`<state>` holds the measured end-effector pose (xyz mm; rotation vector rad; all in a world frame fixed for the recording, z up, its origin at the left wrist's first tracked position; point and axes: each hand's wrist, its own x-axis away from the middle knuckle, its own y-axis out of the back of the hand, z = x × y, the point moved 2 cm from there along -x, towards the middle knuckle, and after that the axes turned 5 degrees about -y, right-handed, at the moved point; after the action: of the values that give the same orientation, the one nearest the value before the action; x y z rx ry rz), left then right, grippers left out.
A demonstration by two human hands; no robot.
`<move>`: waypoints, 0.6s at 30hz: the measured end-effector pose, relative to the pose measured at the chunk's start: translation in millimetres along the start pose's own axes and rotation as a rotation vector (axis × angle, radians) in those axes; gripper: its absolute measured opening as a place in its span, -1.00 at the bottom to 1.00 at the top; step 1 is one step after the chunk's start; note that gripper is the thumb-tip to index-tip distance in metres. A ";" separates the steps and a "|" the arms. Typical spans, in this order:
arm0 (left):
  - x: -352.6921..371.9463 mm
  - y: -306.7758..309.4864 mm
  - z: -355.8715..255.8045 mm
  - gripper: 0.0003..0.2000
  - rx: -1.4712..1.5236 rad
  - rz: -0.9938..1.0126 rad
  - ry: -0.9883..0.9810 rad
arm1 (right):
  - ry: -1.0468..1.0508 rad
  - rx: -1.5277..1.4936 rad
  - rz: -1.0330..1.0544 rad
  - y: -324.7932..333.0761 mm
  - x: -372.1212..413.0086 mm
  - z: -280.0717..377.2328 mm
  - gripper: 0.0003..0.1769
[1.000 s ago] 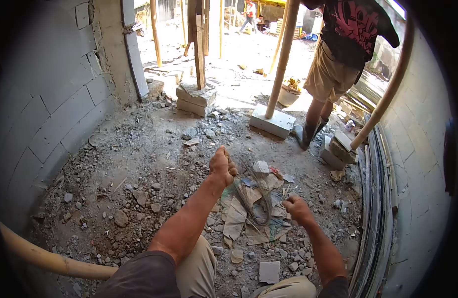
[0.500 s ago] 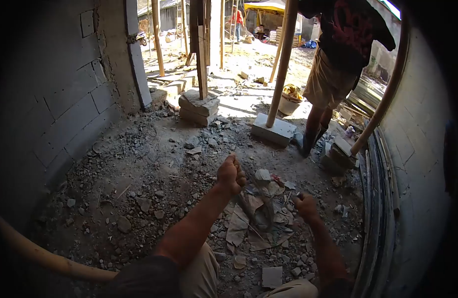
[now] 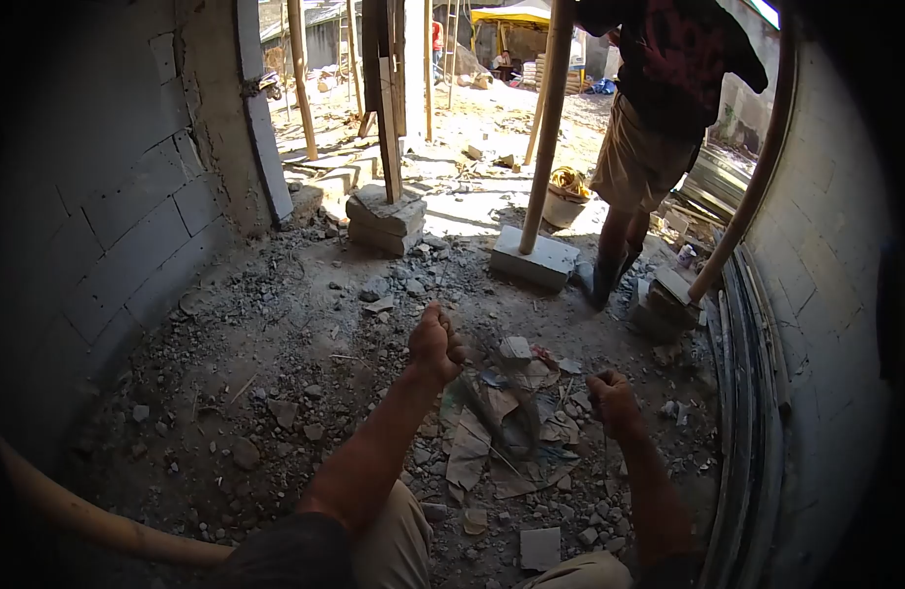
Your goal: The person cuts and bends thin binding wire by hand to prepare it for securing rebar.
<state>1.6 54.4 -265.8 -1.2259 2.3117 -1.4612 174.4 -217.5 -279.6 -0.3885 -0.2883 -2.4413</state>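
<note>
My left hand is raised over the rubble floor, its fingers curled into a fist. My right hand is also closed, held apart from the left, and a faint thin line seems to hang below it. What either fist holds is too small to make out. Beneath and between them lie crumpled torn paper sheets among stones. A small pale block chunk rests just beyond the paper.
A person in dark top and beige shorts stands ahead. Wooden props rest on a pale block and stacked blocks. A bucket stands behind. Long metal strips line the right wall; a bamboo pole lies at lower left.
My fists have moved slightly apart: the left one shifted left, the right one right and a little up. The view has turned slightly. The other person stays in place.
</note>
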 end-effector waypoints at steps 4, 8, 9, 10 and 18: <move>-28.3 31.1 -16.6 -0.59 0.026 -0.231 -0.089 | 0.229 0.188 0.649 -53.0 108.6 55.4 -0.82; -7.6 4.7 -3.8 -0.56 0.059 -0.165 0.022 | 0.251 0.856 0.749 -91.1 112.6 -46.6 -0.71; 0.3 -3.2 0.8 -0.56 0.089 -0.113 0.070 | 0.238 0.916 0.603 -74.1 82.2 -72.5 -0.68; 8.2 -10.2 5.4 -0.56 0.127 -0.020 0.117 | 0.315 0.862 0.391 -41.6 26.2 -113.0 -0.69; -28.1 32.9 -14.9 -0.60 0.003 -0.239 -0.122 | 0.354 0.177 0.331 -32.4 98.9 58.5 -0.86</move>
<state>-5.8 90.7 -292.7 -1.5887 2.1444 -1.4125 91.7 -230.8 -194.6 0.0727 -0.2600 -2.0903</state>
